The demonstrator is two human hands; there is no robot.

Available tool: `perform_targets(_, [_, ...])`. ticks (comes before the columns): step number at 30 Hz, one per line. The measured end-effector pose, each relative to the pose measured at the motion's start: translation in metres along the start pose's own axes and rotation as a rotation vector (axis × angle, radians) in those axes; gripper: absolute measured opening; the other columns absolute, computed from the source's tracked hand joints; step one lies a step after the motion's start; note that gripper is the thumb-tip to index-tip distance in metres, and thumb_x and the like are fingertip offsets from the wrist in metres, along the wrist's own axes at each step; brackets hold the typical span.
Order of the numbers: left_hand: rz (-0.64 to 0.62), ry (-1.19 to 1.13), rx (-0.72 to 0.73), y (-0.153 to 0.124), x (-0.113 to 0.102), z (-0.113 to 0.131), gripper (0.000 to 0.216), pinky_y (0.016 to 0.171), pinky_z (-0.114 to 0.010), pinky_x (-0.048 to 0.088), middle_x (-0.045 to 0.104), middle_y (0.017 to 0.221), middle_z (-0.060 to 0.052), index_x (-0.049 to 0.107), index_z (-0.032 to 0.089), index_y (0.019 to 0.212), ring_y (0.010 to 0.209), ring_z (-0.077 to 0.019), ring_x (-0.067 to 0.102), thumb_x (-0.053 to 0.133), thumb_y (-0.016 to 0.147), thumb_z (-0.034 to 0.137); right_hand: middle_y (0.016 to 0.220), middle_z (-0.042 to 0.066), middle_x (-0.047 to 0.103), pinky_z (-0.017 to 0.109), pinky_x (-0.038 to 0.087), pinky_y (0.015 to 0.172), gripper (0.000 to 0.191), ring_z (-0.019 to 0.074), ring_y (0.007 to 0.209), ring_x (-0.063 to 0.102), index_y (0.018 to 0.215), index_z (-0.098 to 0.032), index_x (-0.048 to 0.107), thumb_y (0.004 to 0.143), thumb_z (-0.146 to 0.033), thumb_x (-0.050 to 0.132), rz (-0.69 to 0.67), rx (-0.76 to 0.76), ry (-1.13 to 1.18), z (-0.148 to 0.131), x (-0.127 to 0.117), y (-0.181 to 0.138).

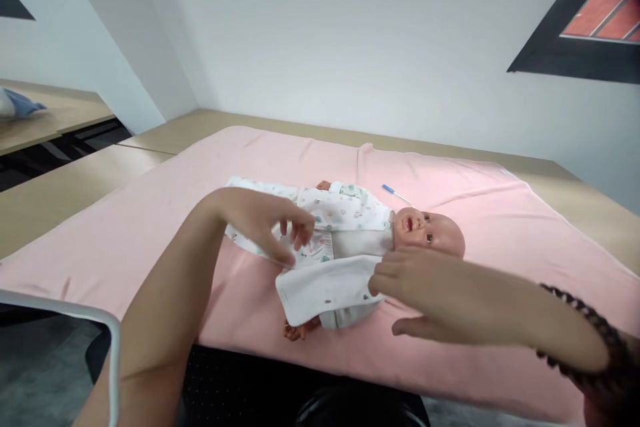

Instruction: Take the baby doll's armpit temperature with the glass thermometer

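Observation:
A baby doll [439,232] lies on its back, head to the right, on a pink sheet [160,213]. It wears white printed trousers [250,185] and a white printed shirt [345,210]. The shirt's near front flap [320,287] is folded outward, showing its plain inner side. Over the doll's waist and trousers hovers my left hand [273,220], fingers bent and apart, holding nothing visible. My right hand [415,280] is beside the doll's neck, its fingertips over the edge of the flap; whether they touch it I cannot tell. Its thumb stands apart from the fingers.
Beyond the doll's shoulder lies a thin stick with a blue handle [389,189]. The sheet covers wooden tables [545,173] set against a white wall. A white tubular frame [113,347] is at the lower left. A blue and white object [20,105] rests on another table.

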State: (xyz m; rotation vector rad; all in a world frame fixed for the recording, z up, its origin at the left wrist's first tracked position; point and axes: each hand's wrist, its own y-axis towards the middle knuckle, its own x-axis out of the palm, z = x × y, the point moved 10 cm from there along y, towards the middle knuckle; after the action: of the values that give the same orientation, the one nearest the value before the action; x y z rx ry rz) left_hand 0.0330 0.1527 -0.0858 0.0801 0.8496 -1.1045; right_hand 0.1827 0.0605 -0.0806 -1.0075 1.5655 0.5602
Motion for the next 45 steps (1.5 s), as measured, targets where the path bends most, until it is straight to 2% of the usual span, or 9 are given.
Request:
perform_targets(5, [0.272,0.609,-0.12,-0.004,0.087,0.027,0.034,0.069,-0.043,0.045,0.069,0.085,-0.01,0.07,0.026,0.087,0.081,-0.0323,0.063,0.085,0.062,0.044,0.089,0.01,0.061,0.045,0.041,0.068,0.026,0.0294,0.077,0.053,0.096,-0.025,0.062,0.078,-0.007,0.061,0.116,0.064,-0.527,-0.026,0.05,0.004])
perform_targets(10, [0.186,0.761,-0.132,0.0,0.139,0.013,0.033,0.078,-0.043,0.05,0.069,0.111,-0.018,0.068,0.013,0.117,0.098,-0.0329,0.066,0.06,0.085,0.02,0.086,0.008,0.059,0.042,0.038,0.069,0.024,0.0264,0.074,0.05,0.094,-0.02,0.059,0.083,0.0,0.053,0.198,0.144,-0.606,-0.001,0.042,-0.001])
perform_targets(13, [0.134,0.595,-0.081,-0.012,0.116,0.01,0.042,0.079,-0.033,0.051,0.069,0.119,-0.01,0.058,0.019,0.132,0.098,-0.0226,0.068,0.043,0.093,0.011,0.082,0.005,0.059,0.041,0.039,0.076,0.018,0.0248,0.078,0.053,0.09,-0.018,0.059,0.086,0.0,0.057,0.315,0.151,-0.539,0.012,0.017,-0.013])
perform_targets(19, [0.108,0.276,-0.103,-0.024,0.048,0.014,0.015,0.066,-0.023,0.044,0.07,0.087,0.005,0.067,0.025,0.097,0.075,-0.0142,0.062,0.055,0.092,0.018,0.084,0.005,0.067,0.037,0.038,0.076,0.017,0.0228,0.084,0.059,0.083,-0.016,0.064,0.098,-0.016,0.057,0.541,0.193,-0.348,0.051,-0.038,-0.024])
perform_targets(25, [0.029,0.144,-0.038,-0.011,0.008,0.007,0.022,0.064,-0.024,0.041,0.061,0.073,0.005,0.064,0.023,0.078,0.068,-0.0134,0.053,0.055,0.097,0.032,0.087,0.003,0.073,0.038,0.038,0.08,0.014,0.0241,0.091,0.061,0.089,-0.02,0.072,0.098,-0.022,0.061,0.545,0.318,-0.205,0.098,-0.044,-0.012])
perform_targets(30, [0.137,0.27,-0.22,-0.011,-0.026,-0.034,0.028,0.058,-0.025,0.037,0.056,0.073,0.004,0.061,0.023,0.081,0.063,-0.0141,0.046,0.056,0.096,0.045,0.092,0.002,0.074,0.042,0.036,0.085,0.015,0.0249,0.096,0.061,0.089,-0.022,0.072,0.097,-0.021,0.059,0.579,0.414,-0.189,0.104,-0.037,-0.01])
perform_targets(33, [0.429,0.476,-0.226,0.001,-0.047,-0.013,0.018,0.072,-0.026,0.041,0.065,0.1,0.002,0.063,0.024,0.107,0.085,-0.0171,0.056,0.057,0.096,0.038,0.096,0.002,0.074,0.046,0.036,0.091,0.015,0.0261,0.1,0.06,0.086,-0.022,0.071,0.094,-0.022,0.058,0.601,0.449,-0.198,0.104,-0.034,-0.01])
perform_targets(39, [0.527,0.416,0.199,0.094,-0.004,0.073,0.023,0.083,-0.034,0.043,0.065,0.101,-0.005,0.061,0.018,0.097,0.092,-0.0187,0.059,0.039,0.102,0.025,0.111,0.005,0.07,0.044,0.04,0.087,0.013,0.029,0.107,0.058,0.084,-0.02,0.069,0.09,-0.022,0.057,0.585,0.444,-0.234,0.108,-0.028,-0.008])
perform_targets(45, [0.484,0.109,0.29,0.142,0.007,0.051,0.017,0.07,-0.03,0.042,0.063,0.079,0.0,0.059,0.017,0.084,0.073,-0.0144,0.056,0.046,0.094,0.017,0.11,0.004,0.07,0.04,0.043,0.082,0.011,0.0266,0.106,0.059,0.083,-0.02,0.068,0.088,-0.02,0.057,0.583,0.433,-0.266,0.106,-0.025,-0.009])
